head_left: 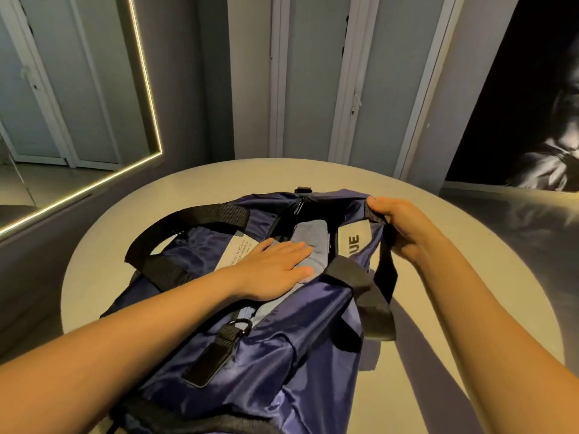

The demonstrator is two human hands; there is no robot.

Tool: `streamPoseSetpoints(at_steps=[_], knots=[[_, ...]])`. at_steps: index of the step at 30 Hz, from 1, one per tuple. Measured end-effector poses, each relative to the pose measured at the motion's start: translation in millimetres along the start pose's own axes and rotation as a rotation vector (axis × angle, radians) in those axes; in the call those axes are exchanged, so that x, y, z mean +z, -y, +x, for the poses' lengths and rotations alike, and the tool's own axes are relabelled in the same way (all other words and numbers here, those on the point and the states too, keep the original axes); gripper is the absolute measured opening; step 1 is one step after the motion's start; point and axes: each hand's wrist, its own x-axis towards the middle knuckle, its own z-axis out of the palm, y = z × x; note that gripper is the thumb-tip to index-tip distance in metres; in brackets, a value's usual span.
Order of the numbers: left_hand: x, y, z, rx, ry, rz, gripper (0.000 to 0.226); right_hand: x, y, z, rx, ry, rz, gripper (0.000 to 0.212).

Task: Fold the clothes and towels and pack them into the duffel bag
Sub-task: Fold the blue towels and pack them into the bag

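Note:
A navy duffel bag (291, 333) with black straps lies unzipped on a round beige table (438, 239). Inside its opening shows a folded grey-blue towel (311, 238). My left hand (272, 267) lies flat on the towel with fingers straight, pressing it into the bag. At the far right rim of the opening, my right hand (404, 227) grips the bag's edge, fingers curled round the fabric and pulling it outward. A white label with printed letters (354, 238) shows on the inner flap beside that hand.
A black carry strap (366, 292) drapes over the bag's right side, another loops at the left (175, 242). A zipper pull with a ring (219, 343) lies near me. Grey wardrobe doors stand behind the table, a lit mirror (78, 89) at left.

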Motion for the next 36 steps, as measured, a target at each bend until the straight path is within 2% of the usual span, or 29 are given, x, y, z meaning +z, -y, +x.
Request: streamPoseSetpoints(at_steps=[4,6,8,11,13,14,16,18,21,22,25,28,32,34,36], knots=[[-1,-4,-3,0.001,-0.038,-0.045,0.059,4,1,-8,0.036,0.087,0.152,0.017],[-5,-3,-5,0.012,-0.085,-0.122,0.057,14,3,-10,0.039,0.156,0.134,0.020],[-14,-2,-9,0.015,-0.112,-0.179,0.056,28,-1,-11,0.063,0.173,-0.101,0.029],[-31,6,-25,0.007,-0.103,-0.079,0.054,41,-1,-12,-0.007,0.021,-0.567,0.048],[-39,13,-42,0.011,-0.111,-0.026,0.057,41,7,-19,-0.053,-0.083,-0.675,0.065],[-43,16,-51,0.017,-0.135,-0.014,0.058,41,11,-24,-0.055,-0.072,-0.718,0.068],[-44,22,-63,0.019,-0.168,-0.008,0.059,42,17,-36,-0.036,0.039,-0.780,0.051],[-40,26,-69,0.009,-0.134,0.022,0.054,44,25,-43,-0.022,0.138,-0.630,0.026],[-29,27,-75,-0.009,-0.009,0.074,0.056,47,26,-43,0.053,0.182,-0.150,0.021],[-29,27,-79,-0.020,-0.013,0.048,0.056,48,19,-42,0.083,0.189,-0.163,0.025],[-37,31,-95,-0.078,-0.196,-0.009,0.056,53,-8,-40,0.082,0.145,-0.620,0.047],[-46,26,-113,-0.222,-0.352,0.077,0.060,50,-15,-38,-0.056,-0.013,-0.867,0.073],[-46,12,-117,-0.374,-0.193,0.032,0.056,49,-4,-59,-0.182,-0.228,-1.202,0.078],[-44,13,-112,-0.388,-0.140,0.049,0.053,52,-2,-72,-0.163,-0.167,-1.245,0.069],[-44,15,-106,-0.397,-0.145,0.118,0.049,58,-3,-80,-0.092,0.024,-1.076,0.058]])
